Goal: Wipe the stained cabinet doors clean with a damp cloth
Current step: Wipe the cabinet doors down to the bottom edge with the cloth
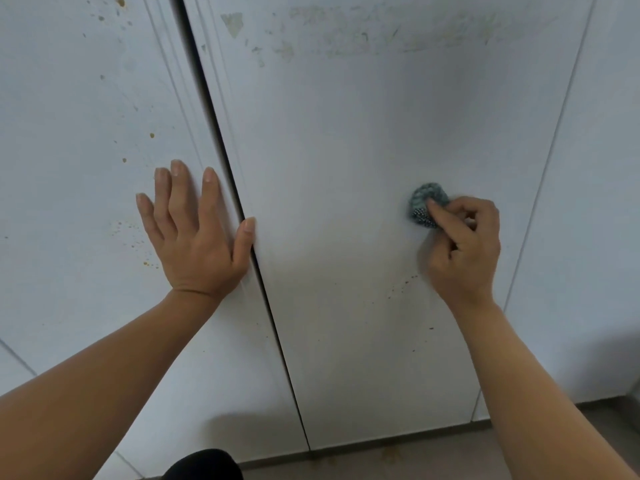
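Observation:
Two white cabinet doors fill the view. The left door carries brown specks and splatter. My left hand lies flat on it with straight spread fingers, the thumb reaching the dark gap between the doors. The middle door has smeared marks along its top and small brown dots low on the right. My right hand pinches a small bunched blue-green cloth and holds it against the middle door's right half.
A third white panel stands to the right. A grey floor with a brownish stain runs along the doors' bottom edge. A dark rounded shape sits at the bottom, below my left arm.

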